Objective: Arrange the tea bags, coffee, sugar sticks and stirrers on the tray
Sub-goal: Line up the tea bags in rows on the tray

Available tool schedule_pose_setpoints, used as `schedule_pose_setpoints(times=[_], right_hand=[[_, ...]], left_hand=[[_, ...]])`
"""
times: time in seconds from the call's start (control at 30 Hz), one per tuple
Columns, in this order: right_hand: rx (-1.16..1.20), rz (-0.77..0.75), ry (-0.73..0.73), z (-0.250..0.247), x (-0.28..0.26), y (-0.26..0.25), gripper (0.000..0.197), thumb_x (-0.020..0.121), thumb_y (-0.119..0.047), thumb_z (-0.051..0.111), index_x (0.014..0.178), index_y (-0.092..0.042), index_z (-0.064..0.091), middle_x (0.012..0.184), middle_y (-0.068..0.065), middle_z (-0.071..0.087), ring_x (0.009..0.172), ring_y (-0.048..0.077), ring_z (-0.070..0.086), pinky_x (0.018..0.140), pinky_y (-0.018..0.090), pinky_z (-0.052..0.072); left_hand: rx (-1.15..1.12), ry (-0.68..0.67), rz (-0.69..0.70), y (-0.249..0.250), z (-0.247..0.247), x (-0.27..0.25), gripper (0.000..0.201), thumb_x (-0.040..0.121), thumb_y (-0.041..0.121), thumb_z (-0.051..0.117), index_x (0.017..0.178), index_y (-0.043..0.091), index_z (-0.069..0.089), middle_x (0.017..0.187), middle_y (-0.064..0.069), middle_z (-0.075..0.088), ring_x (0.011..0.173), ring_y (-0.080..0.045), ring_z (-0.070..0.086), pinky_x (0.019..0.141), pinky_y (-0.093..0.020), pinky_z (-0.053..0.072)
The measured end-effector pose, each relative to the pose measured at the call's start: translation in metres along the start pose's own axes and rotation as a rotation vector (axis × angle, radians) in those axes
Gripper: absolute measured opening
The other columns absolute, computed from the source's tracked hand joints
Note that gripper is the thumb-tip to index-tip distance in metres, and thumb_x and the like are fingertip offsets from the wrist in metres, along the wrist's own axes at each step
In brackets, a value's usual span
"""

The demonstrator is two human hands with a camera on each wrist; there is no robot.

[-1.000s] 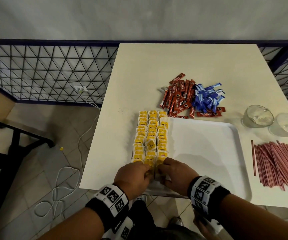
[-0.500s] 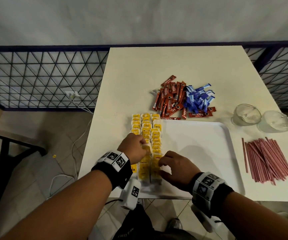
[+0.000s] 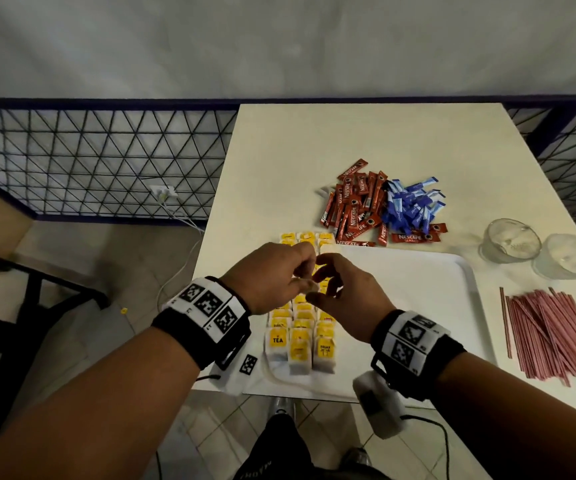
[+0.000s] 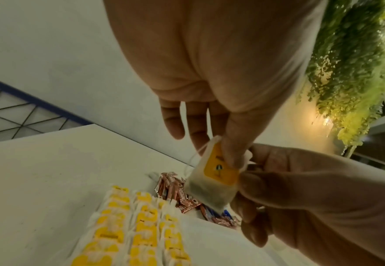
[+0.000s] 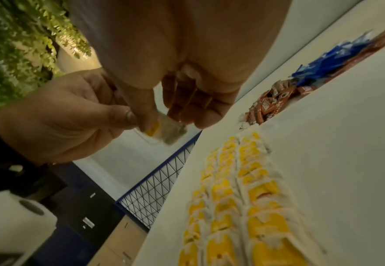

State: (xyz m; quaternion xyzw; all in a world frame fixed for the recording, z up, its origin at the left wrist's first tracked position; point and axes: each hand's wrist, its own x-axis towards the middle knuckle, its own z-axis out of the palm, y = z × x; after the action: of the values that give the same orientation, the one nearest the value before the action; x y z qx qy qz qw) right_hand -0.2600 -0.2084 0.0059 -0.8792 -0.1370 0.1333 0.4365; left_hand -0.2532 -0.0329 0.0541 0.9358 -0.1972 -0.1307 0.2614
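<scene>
Three rows of yellow-labelled tea bags (image 3: 300, 341) lie along the left edge of the white tray (image 3: 418, 306). Above these rows my left hand (image 3: 305, 271) and right hand (image 3: 321, 284) meet, lifted off the tray. Between them they pinch one tea bag (image 4: 216, 180): my left thumb presses on its yellow label, and the curled right fingers (image 4: 250, 181) hold its right edge. Its string hangs loose. Red coffee sticks (image 3: 352, 209) and blue sugar sticks (image 3: 411, 209) lie heaped on the table beyond the tray. Pink stirrers (image 3: 553, 334) lie to the tray's right.
Two clear glass cups (image 3: 510, 240) (image 3: 569, 256) stand at the right, behind the stirrers. The table's left edge (image 3: 210, 271) drops to a tiled floor with a white cable (image 3: 175, 282). A wire-mesh fence (image 3: 99, 161) runs behind.
Both hands have left the near end of the tea bag rows, risen and moved toward the middle. They now hold a single tea bag between them in the air.
</scene>
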Motion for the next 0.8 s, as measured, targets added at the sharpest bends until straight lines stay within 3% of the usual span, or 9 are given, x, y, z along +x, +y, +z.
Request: schedule_pose_setpoints(times=[0.1, 0.17, 0.23, 0.33, 0.43, 0.5, 0.6, 0.7, 0.8], right_hand=[[0.023, 0.016, -0.009, 0.002, 0.003, -0.004, 0.009, 0.087, -0.027, 0.066, 0.092, -0.03, 0.059, 0.076, -0.012, 0.061, 0.068, 0.008, 0.055, 0.062, 0.021, 0.041], [0.038, 0.016, -0.012, 0.004, 0.003, -0.004, 0.012, 0.087, -0.023, 0.064, 0.082, -0.032, 0.058, 0.074, -0.009, 0.062, 0.068, 0.009, 0.055, 0.06, 0.023, 0.04], [0.056, 0.035, -0.024, 0.007, 0.001, -0.005, 0.017, 0.087, -0.023, 0.065, 0.079, -0.035, 0.056, 0.07, -0.012, 0.059, 0.063, 0.004, 0.051, 0.057, 0.019, 0.037], [0.043, 0.053, -0.083, 0.016, -0.007, -0.003, 0.021, 0.086, -0.023, 0.066, 0.074, -0.035, 0.054, 0.066, -0.013, 0.054, 0.059, 0.0, 0.047, 0.055, 0.011, 0.036], [-0.101, 0.031, -0.176, 0.024, -0.02, 0.008, 0.011, 0.085, -0.024, 0.065, 0.082, -0.033, 0.059, 0.078, -0.016, 0.059, 0.064, -0.006, 0.049, 0.059, 0.006, 0.037], [-0.242, 0.004, -0.248, 0.025, -0.029, 0.02, 0.005, 0.086, -0.025, 0.062, 0.091, -0.027, 0.063, 0.09, -0.011, 0.061, 0.068, -0.003, 0.05, 0.065, 0.011, 0.036], [-0.418, -0.017, -0.342, 0.028, -0.039, 0.035, 0.015, 0.088, -0.028, 0.057, 0.1, -0.023, 0.063, 0.101, -0.002, 0.059, 0.089, 0.018, 0.057, 0.076, 0.025, 0.041], [-0.474, -0.01, -0.378, 0.029, -0.047, 0.044, 0.019, 0.087, -0.031, 0.056, 0.104, -0.024, 0.062, 0.105, -0.002, 0.057, 0.096, 0.021, 0.057, 0.079, 0.028, 0.043], [-0.499, -0.021, -0.393, 0.031, -0.05, 0.048, 0.022, 0.088, -0.03, 0.055, 0.108, -0.023, 0.061, 0.108, -0.001, 0.057, 0.098, 0.022, 0.057, 0.08, 0.029, 0.043]], left_hand=[[-0.128, 0.142, -0.011, -0.005, 0.003, -0.008, 0.021, 0.084, 0.025, 0.071, 0.093, 0.029, 0.052, 0.084, 0.01, 0.064, 0.081, -0.005, 0.057, 0.076, -0.021, 0.045], [-0.301, 0.213, -0.116, -0.013, 0.016, -0.019, 0.022, 0.081, 0.023, 0.074, 0.097, 0.027, 0.061, 0.084, 0.01, 0.064, 0.076, 0.004, 0.056, 0.069, -0.008, 0.04], [-0.368, 0.237, -0.2, -0.021, 0.031, -0.03, 0.009, 0.082, 0.023, 0.074, 0.082, 0.025, 0.064, 0.074, 0.011, 0.06, 0.063, 0.009, 0.052, 0.06, -0.007, 0.035], [-0.353, 0.203, -0.286, -0.033, 0.057, -0.047, 0.036, 0.086, 0.027, 0.07, 0.057, 0.022, 0.048, 0.058, 0.006, 0.043, 0.054, -0.004, 0.041, 0.055, -0.018, 0.031], [-0.435, 0.12, -0.442, -0.051, 0.082, -0.068, 0.043, 0.085, 0.033, 0.07, 0.05, 0.021, 0.049, 0.048, 0.007, 0.036, 0.051, -0.007, 0.03, 0.054, -0.027, 0.029], [-0.403, 0.071, -0.524, -0.059, 0.097, -0.08, 0.047, 0.085, 0.031, 0.07, 0.046, 0.022, 0.046, 0.042, 0.007, 0.035, 0.047, -0.007, 0.03, 0.053, -0.027, 0.029], [-0.318, 0.057, -0.594, -0.057, 0.107, -0.086, 0.048, 0.086, 0.031, 0.069, 0.046, 0.02, 0.044, 0.044, 0.004, 0.038, 0.047, -0.006, 0.036, 0.048, -0.021, 0.028], [-0.27, 0.053, -0.634, -0.051, 0.112, -0.087, 0.048, 0.087, 0.032, 0.067, 0.048, 0.019, 0.044, 0.049, 0.002, 0.04, 0.051, -0.009, 0.041, 0.053, -0.027, 0.029], [-0.174, 0.018, -0.651, -0.043, 0.117, -0.087, 0.044, 0.088, 0.035, 0.065, 0.053, 0.018, 0.043, 0.054, 0.003, 0.045, 0.065, -0.021, 0.052, 0.059, -0.027, 0.032]])
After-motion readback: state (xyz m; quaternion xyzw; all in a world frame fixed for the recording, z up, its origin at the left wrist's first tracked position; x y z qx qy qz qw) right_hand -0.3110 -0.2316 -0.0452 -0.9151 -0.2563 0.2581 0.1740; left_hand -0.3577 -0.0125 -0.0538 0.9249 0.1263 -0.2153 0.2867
